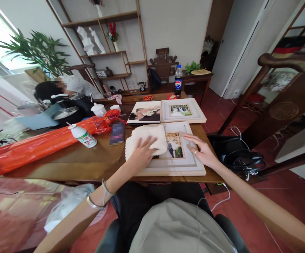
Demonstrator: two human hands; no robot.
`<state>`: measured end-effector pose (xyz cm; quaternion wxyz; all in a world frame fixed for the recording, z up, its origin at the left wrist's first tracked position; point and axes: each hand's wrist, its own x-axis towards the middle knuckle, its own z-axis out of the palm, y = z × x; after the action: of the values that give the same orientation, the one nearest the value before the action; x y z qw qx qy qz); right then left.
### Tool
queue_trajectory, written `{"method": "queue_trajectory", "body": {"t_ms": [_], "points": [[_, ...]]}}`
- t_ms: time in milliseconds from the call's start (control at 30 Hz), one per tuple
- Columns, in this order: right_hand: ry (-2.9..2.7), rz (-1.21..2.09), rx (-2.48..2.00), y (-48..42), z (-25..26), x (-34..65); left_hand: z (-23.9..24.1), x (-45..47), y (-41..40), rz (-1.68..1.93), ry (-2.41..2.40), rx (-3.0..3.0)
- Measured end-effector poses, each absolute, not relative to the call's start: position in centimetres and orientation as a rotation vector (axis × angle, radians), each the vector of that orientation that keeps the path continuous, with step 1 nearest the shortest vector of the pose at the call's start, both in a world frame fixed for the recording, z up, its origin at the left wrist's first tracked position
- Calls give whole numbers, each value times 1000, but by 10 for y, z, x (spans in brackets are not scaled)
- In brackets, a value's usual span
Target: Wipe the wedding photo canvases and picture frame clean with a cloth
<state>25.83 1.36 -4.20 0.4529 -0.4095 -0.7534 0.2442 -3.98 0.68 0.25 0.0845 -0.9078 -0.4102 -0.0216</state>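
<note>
On the near edge of the table [89, 165], the left hand [141, 154] presses flat on a white cloth [147, 138] while the right hand [203, 153] lies flat and open on the picture frame [179, 167].

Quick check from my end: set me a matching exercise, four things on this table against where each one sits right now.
Things:
1. white cloth
2. left hand
3. right hand
4. cola bottle

Places:
A. far end of the table
B. flat on the near frame's right border
C. spread over the near picture frame, left part
D. pressing on the cloth

Pairs: 1-C, 2-D, 3-B, 4-A
</note>
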Motion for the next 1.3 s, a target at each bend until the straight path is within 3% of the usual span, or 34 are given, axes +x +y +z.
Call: {"method": "queue_trajectory", "body": {"t_ms": [267,600,933,1300], "points": [[-2024,535,-974,20,-53,263,3,-36,6,-138,-1194,-2701],[-2012,568,-919,21,-51,265,13,-38,60,-248,-1306,-2666],[-1986,579,-993,17,-47,261,5,-17,-30,-25,-885,-2820],[-2014,568,-975,17,-48,262,16,-33,81,-171,-1189,-2648]]}}
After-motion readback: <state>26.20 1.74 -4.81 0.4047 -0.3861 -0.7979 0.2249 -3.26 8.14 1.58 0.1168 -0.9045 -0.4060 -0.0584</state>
